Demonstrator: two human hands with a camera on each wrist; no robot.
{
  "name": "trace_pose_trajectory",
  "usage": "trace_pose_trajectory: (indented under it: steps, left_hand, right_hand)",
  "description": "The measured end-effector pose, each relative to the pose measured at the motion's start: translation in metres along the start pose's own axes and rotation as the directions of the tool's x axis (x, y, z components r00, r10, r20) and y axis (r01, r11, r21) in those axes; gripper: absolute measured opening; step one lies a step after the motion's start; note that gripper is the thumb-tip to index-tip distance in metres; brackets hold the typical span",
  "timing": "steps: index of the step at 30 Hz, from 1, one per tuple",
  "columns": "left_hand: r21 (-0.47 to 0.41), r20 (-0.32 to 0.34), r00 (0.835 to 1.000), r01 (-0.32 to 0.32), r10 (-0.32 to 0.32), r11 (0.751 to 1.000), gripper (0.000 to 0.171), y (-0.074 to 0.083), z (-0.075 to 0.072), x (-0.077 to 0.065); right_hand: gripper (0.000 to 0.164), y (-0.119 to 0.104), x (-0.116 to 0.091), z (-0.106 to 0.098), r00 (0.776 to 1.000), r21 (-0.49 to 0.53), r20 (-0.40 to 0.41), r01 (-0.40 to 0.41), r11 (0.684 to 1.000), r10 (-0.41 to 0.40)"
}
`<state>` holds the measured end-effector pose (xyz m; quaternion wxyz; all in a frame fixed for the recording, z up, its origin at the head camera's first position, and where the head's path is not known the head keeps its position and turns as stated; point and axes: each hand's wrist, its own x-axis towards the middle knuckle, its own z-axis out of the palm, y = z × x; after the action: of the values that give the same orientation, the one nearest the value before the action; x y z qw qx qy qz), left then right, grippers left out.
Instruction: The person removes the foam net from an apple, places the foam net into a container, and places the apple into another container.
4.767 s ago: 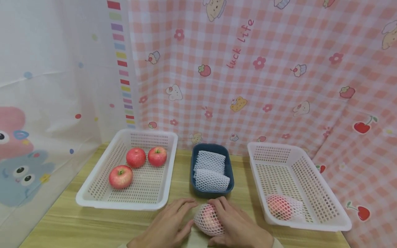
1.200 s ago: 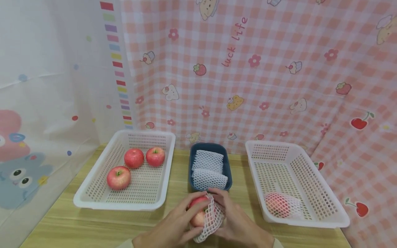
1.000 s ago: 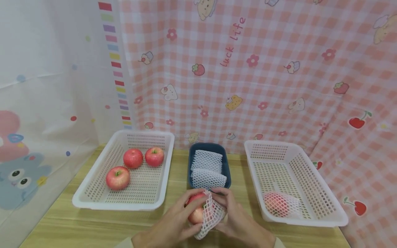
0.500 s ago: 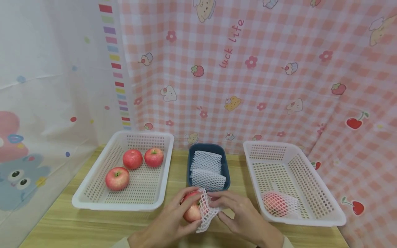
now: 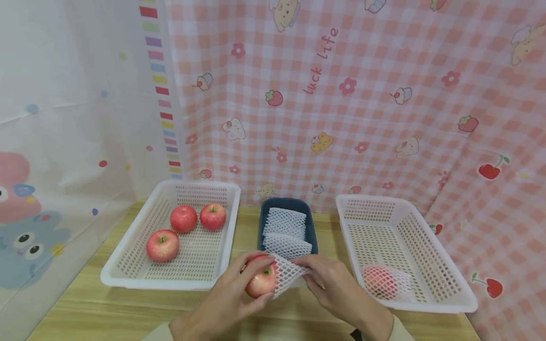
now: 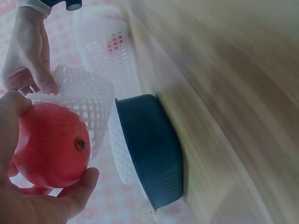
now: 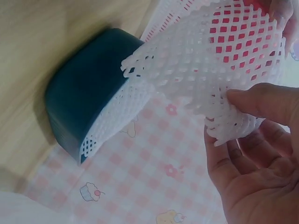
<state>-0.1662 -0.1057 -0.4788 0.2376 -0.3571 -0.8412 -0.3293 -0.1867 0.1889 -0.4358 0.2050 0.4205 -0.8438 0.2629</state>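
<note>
My left hand grips a red apple at the table's front, thumb below and fingers over the top. A white foam net sleeve covers the apple's right side and stretches away from it. The sleeve's free end is pinched between thumb and fingers of my right hand. In the left wrist view the apple's bare end, with a dark hollow, faces the camera. The right wrist view shows the net sleeve with red showing through its mesh, and the thumb pressing its edge.
A dark blue tub with folded net sleeves stands just behind the hands. On the left, a white basket holds 3 bare apples. The white basket on the right contains one netted apple.
The netted apple was near the table with both hands around it. It is now raised slightly and left, its left side bare, while the right hand draws the sleeve's end out rightward.
</note>
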Motion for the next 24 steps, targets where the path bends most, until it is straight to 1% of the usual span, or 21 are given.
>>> trace_pose_trajectory:
  steps: [5,9,12,14,17,21,24]
  left_hand:
    - [0.014,-0.006,1.0,0.007,-0.006,1.0,0.065,-0.002,-0.006,0.0]
    - [0.041,0.0,0.999,0.042,-0.042,0.998,0.07,-0.005,-0.012,0.001]
    - [0.048,0.011,0.997,0.071,-0.072,0.996,0.076,-0.007,-0.016,0.002]
    - [0.05,0.012,0.997,0.076,-0.077,0.996,0.079,-0.009,-0.019,0.003]
    - [0.058,-0.012,0.999,0.054,-0.053,0.997,0.079,-0.012,-0.022,0.005]
    - [0.076,-0.05,0.998,0.029,-0.025,0.997,0.077,-0.015,-0.027,0.008]
    - [0.089,-0.057,0.998,0.037,-0.032,0.995,0.075,-0.018,-0.032,0.008]
  right_hand:
    - [0.051,0.002,0.003,-0.003,1.0,-0.032,-0.002,-0.001,1.0,0.001]
    - [0.048,0.005,0.007,-0.007,1.0,-0.057,0.006,0.011,0.998,-0.011]
    - [0.046,0.007,0.012,-0.011,1.0,-0.097,0.005,0.006,0.995,-0.005]
    - [0.044,0.008,0.015,-0.013,1.0,-0.122,0.002,-0.006,0.992,0.006]
    - [0.042,0.01,0.021,-0.016,1.0,-0.163,-0.003,-0.018,0.987,0.018]
    - [0.042,0.011,0.029,-0.02,0.999,-0.193,0.013,-0.027,0.981,0.03]
    - [0.041,0.012,0.035,-0.023,0.999,-0.216,0.03,-0.03,0.976,0.037]
